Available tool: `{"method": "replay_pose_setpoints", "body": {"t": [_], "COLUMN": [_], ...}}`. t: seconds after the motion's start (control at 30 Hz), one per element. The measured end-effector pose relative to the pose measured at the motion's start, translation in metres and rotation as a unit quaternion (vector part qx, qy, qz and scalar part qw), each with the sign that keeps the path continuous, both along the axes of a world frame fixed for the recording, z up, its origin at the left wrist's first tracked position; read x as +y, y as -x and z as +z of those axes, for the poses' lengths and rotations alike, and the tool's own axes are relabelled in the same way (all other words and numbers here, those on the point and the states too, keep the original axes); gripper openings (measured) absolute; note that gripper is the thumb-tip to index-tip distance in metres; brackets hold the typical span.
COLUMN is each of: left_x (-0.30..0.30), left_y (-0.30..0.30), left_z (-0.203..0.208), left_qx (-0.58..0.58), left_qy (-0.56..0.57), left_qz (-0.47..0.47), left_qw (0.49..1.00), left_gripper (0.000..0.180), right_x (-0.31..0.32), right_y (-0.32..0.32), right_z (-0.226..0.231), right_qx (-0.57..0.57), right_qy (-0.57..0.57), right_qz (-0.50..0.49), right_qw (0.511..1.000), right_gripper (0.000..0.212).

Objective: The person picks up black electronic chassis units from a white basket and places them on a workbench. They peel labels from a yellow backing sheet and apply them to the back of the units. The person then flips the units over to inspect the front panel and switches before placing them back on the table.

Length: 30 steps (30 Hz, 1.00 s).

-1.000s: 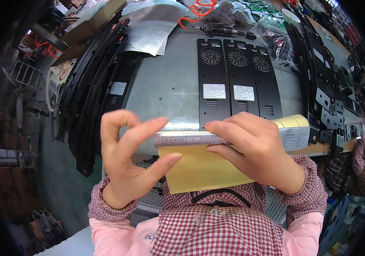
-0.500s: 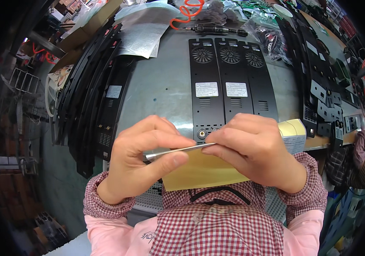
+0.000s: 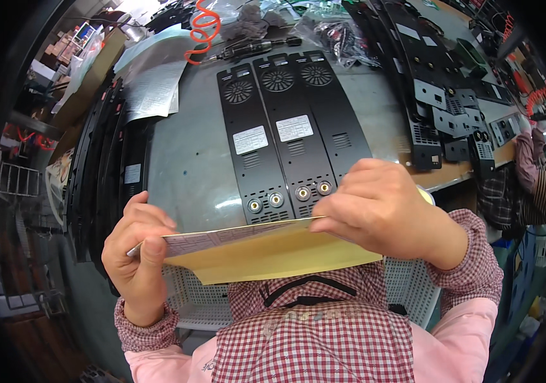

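A sheet of labels with a yellow backing (image 3: 273,254) stretches between my hands, bent, with part of its printed face showing at the left. My left hand (image 3: 134,255) pinches its left end between thumb and fingers; a slim silver tip (image 3: 134,249) sticks out beside the thumb, too little visible to name. My right hand (image 3: 381,210) pinches the sheet's upper edge at the right. Just beyond, three long black metal panels (image 3: 278,163) lie side by side, with round fan grilles at their far ends. White labels (image 3: 295,127) are on the left and middle panels; the right one shows none.
Black panels stand stacked at the left (image 3: 97,159) and right (image 3: 388,64). A power screwdriver (image 3: 254,48) and coiled orange hose (image 3: 203,32) lie at the back, near bagged parts (image 3: 337,38). White perforated baskets (image 3: 190,297) sit below the table edge. Another person's sleeve (image 3: 527,159) shows far right.
My left hand has moved left, away from my right, and the sheet now spans between them. The view has shifted, so the panels appear further left.
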<state>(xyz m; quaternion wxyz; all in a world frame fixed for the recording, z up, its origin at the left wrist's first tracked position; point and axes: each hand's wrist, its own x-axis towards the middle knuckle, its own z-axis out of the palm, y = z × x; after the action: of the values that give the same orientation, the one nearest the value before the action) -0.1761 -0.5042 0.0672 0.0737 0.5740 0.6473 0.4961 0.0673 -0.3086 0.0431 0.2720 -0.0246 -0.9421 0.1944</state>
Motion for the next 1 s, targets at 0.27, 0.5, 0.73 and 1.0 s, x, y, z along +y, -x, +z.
{"method": "replay_pose_setpoints", "body": {"t": [0.27, 0.5, 0.73, 1.0], "left_x": [0.021, 0.05, 0.083, 0.086], "left_y": [0.008, 0.015, 0.02, 0.07], "left_z": [-0.015, -0.045, -0.076, -0.085], "left_qx": [-0.069, -0.176, -0.321, -0.316], "left_qy": [0.033, 0.08, 0.115, 0.112], "left_qz": [-0.004, -0.045, 0.018, 0.076], "left_qw": [0.997, 0.98, 0.94, 0.939], "left_gripper": [0.041, 0.04, 0.035, 0.025], "right_x": [0.035, 0.058, 0.078, 0.105], "right_y": [-0.073, -0.13, -0.163, -0.113], "right_z": [-0.005, -0.019, -0.038, -0.062], "right_qx": [-0.068, -0.169, -0.139, -0.097], "right_qy": [0.053, 0.155, 0.292, 0.478], "right_qz": [-0.062, -0.113, -0.176, -0.215], "right_qw": [0.994, 0.967, 0.93, 0.846], "right_gripper": [0.015, 0.017, 0.018, 0.025]}}
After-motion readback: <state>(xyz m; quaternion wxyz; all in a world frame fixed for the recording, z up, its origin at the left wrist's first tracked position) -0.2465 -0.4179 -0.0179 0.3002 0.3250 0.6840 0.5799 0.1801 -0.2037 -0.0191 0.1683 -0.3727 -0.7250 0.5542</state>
